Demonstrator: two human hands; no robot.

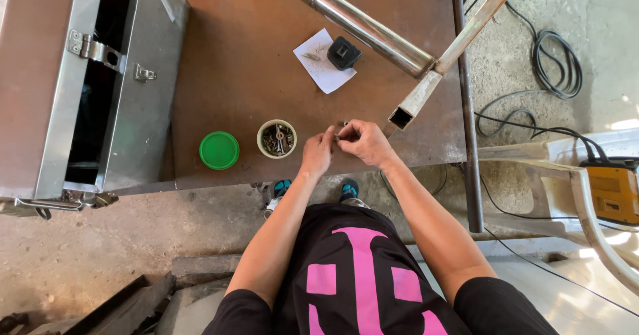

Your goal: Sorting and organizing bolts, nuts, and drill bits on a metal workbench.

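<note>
Two hands: left hand (317, 152) and right hand (365, 142) meet at the near edge of the table, at 6 o'clock of the tabletop; fingertips of both pinched together on one small metal part (339, 136), too small to tell its kind.
Table: flat rust-brown steel table (253, 55), matte and faintly scuffed, with a thin straight rim.
Box: large sheet-metal box (86, 88) at 9 o'clock, brushed grey, lid ajar, with a bright hinge and latch on its panels.
Round pipe: shiny cylindrical round pipe (353, 22) running from 12 towards 2 o'clock, smooth and reflective.
Square tube: dull square tube (432, 82) crossing under the pipe's end, its hollow open mouth just beside the right hand at 3 o'clock of it.
Paper: white creased paper (318, 68) at 12 o'clock of the hands, a small screw lying on it.
Black cap: squarish black plastic cap (343, 53) resting on the paper's corner.
Green lid: round, smooth green lid (219, 150), flat, at 9 o'clock of the hands.
Tub: small round pale tub (277, 139) of mixed screws and bolts, between the green lid and the left hand.
</note>
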